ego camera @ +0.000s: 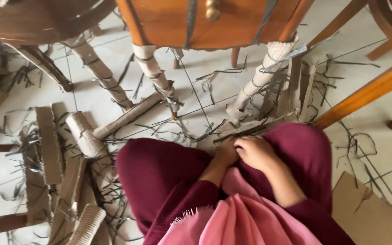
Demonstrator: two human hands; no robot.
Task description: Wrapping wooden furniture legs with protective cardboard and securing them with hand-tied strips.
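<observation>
Working both hands together in my lap, left hand (225, 152) and right hand (256, 152) with fingers curled narrow over grey strapping (239, 131) just below the wrapped furniture leg (262, 75); I should pull steadily.

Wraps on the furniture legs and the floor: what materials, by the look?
Leg wraps: seemingly corrugated cardboard, matte tan-grey; fluted ribs show at the torn edges. Dark strapping bands look like thin plastic. Floor: glossy pale tile, likely ceramic, with grout lines. Left hand and right hand rest together on the maroon-clothed lap.
</observation>
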